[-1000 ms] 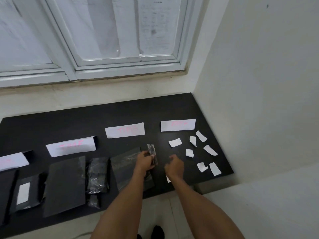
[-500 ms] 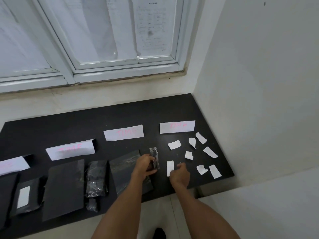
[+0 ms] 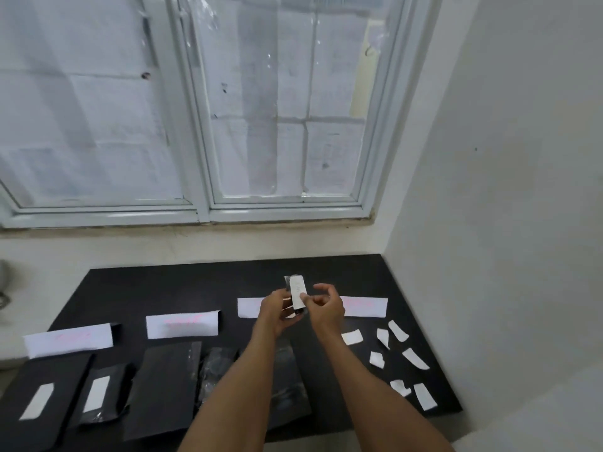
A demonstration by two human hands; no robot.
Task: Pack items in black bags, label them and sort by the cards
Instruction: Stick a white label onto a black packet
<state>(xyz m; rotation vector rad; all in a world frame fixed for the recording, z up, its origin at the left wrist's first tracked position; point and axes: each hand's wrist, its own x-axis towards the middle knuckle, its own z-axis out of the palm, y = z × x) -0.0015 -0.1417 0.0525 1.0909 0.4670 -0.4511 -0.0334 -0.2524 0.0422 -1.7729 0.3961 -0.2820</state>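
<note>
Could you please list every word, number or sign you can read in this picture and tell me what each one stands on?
No text can be read here.
Four white paper cards on the black table: pink handwriting, too blurred.
The white paper label held by the right hand against the small black packet in the left hand: faint marks, too small.
The paper sheets on the window panes: faint print, illegible.

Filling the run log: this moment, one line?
left hand holds small black bag | right hand pinches white label against it | stage: labelling

Head view, forward-down, seemingly close over table.
</note>
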